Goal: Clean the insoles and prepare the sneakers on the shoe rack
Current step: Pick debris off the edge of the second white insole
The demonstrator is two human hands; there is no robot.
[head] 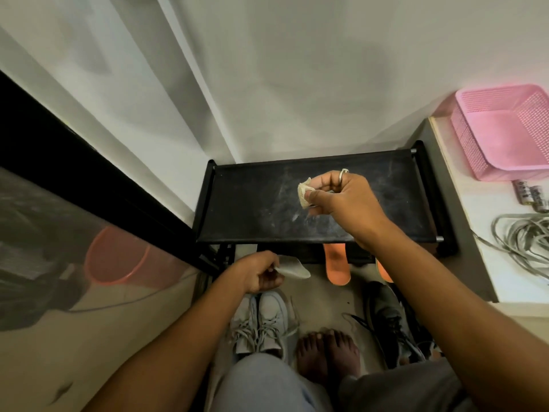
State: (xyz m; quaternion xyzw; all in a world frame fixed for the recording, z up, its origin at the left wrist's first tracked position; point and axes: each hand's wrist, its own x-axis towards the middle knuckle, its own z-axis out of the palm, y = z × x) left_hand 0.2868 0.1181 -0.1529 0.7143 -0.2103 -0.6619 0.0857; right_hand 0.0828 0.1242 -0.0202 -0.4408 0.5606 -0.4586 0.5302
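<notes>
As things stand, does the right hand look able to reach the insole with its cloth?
Probably yes. The right hand pinches the cloth above the shoe rack, and the left hand holds the insole out in front of the rack; only open air seems to lie between them.

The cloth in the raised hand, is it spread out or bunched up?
Bunched up. The right hand pinches the cloth as a small crumpled wad between thumb and fingers, above the shoe rack.
</notes>
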